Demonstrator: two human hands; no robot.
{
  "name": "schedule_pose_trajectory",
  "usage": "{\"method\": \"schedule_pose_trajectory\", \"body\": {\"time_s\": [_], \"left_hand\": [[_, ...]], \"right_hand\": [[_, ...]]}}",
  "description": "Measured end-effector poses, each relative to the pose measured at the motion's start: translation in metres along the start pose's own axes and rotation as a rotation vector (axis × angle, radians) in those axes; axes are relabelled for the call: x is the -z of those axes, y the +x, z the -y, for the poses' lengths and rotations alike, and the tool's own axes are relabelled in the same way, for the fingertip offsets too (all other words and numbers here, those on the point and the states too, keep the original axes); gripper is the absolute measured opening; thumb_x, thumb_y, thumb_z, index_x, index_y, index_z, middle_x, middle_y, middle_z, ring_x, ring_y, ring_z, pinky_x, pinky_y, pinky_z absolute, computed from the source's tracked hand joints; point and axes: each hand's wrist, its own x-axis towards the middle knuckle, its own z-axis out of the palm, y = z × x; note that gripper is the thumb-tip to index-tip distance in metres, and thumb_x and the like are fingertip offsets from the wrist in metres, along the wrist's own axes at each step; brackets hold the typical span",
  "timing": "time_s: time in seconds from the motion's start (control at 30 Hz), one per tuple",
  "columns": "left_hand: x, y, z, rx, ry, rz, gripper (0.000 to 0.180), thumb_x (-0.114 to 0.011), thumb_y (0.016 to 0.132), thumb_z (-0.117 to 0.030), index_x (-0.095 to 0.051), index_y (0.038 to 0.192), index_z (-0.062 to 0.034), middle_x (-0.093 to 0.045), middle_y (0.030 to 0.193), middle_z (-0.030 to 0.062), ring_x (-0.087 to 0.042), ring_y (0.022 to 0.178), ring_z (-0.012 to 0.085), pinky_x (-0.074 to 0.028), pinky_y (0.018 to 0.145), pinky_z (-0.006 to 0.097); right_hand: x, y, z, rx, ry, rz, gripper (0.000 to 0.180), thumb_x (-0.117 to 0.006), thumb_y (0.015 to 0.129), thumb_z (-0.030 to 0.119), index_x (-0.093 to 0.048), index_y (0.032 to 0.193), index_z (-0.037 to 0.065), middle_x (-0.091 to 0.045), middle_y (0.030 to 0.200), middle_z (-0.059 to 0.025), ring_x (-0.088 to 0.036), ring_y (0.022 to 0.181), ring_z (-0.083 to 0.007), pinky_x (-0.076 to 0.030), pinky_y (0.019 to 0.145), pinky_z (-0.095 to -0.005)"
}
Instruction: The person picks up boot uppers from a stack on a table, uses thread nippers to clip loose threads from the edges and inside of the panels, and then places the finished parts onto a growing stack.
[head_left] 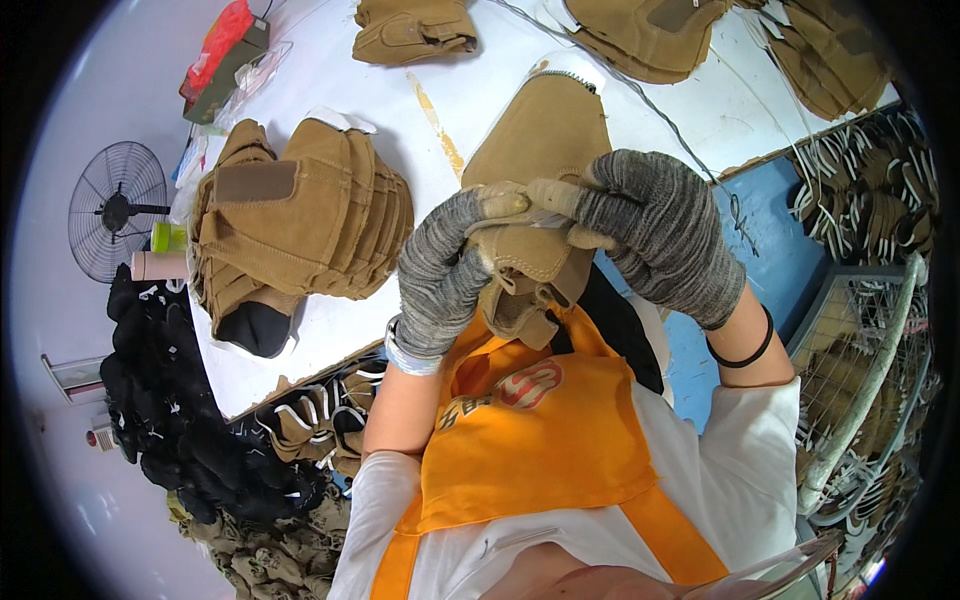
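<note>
Both of my hands wear grey knit gloves with tan fingertips. Between them is a brown suede boot upper (540, 130), its wide part spread on the white table (330, 345) and its narrower end folded toward my apron. My left hand (440, 270) grips the folded middle from the left. From the right, my right hand (660, 235) pinches the same fold, and the fingertips of both hands nearly meet there. A pale strip shows under the fingertips; I cannot make out what it is. To the left of my left hand lies a thick stack of similar brown uppers (300, 215).
More brown uppers (645, 35) lie along the table's far side, with a dark cord (660, 110) nearby. At the right stands a wire cart (850, 330) holding brown pieces. Black pieces (190, 400) are heaped at the left below a fan (117, 212). A box with red plastic (222, 50) sits far left.
</note>
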Motion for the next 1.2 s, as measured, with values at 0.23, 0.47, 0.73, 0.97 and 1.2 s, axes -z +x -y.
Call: {"method": "schedule_pose_trajectory", "body": {"time_s": [0.23, 0.47, 0.73, 0.97, 1.2], "left_hand": [[-0.001, 0.0, -0.001, 0.033, -0.019, 0.0, 0.042, -0.064, 0.085, -0.032, -0.059, 0.115, -0.0013, -0.063, 0.111, 0.011, -0.061, 0.101, 0.0201, -0.048, 0.089, 0.033], [0.0, -0.005, 0.001, 0.09, -0.134, -0.015, 0.042, -0.066, 0.085, -0.031, -0.059, 0.114, -0.0015, -0.063, 0.111, 0.0117, -0.06, 0.101, 0.02, -0.048, 0.089, 0.033], [0.003, -0.007, 0.002, 0.107, -0.122, -0.019, 0.042, -0.066, 0.084, -0.032, -0.06, 0.113, -0.0017, -0.063, 0.11, 0.0116, -0.061, 0.1, 0.0204, -0.048, 0.089, 0.034], [0.005, -0.007, 0.006, 0.071, -0.142, -0.003, 0.042, -0.068, 0.083, -0.03, -0.06, 0.114, -0.0025, -0.063, 0.111, 0.0112, -0.061, 0.101, 0.0203, -0.048, 0.089, 0.034], [0.004, -0.007, 0.011, 0.067, 0.013, -0.02, 0.043, -0.071, 0.081, -0.024, -0.059, 0.117, -0.0026, -0.063, 0.113, 0.0106, -0.06, 0.103, 0.0194, -0.047, 0.091, 0.033]], "right_hand": [[0.002, 0.004, 0.003, -0.031, -0.043, 0.02, 0.031, -0.067, 0.072, 0.016, -0.069, 0.103, 0.013, -0.06, 0.072, -0.0032, -0.059, 0.06, -0.0205, -0.048, 0.052, -0.0309], [0.008, 0.01, 0.0, 0.093, -0.154, 0.022, 0.016, -0.065, 0.078, 0.022, -0.071, 0.092, 0.015, -0.062, 0.071, -0.0029, -0.06, 0.06, -0.0204, -0.046, 0.055, -0.0312], [0.009, 0.007, 0.0, 0.145, -0.257, 0.066, 0.025, -0.067, 0.072, 0.024, -0.07, 0.097, 0.019, -0.061, 0.084, -0.0005, -0.058, 0.068, -0.02, -0.045, 0.059, -0.0349], [0.013, 0.008, -0.001, 0.173, -0.187, 0.074, 0.027, -0.065, 0.075, 0.021, -0.069, 0.101, 0.017, -0.062, 0.093, -0.006, -0.061, 0.078, -0.0242, -0.049, 0.071, -0.0366], [0.004, 0.001, -0.007, 0.055, -0.099, 0.181, 0.026, -0.065, 0.074, 0.018, -0.069, 0.1, 0.016, -0.064, 0.096, -0.0093, -0.063, 0.085, -0.0259, -0.053, 0.074, -0.0363]]}}
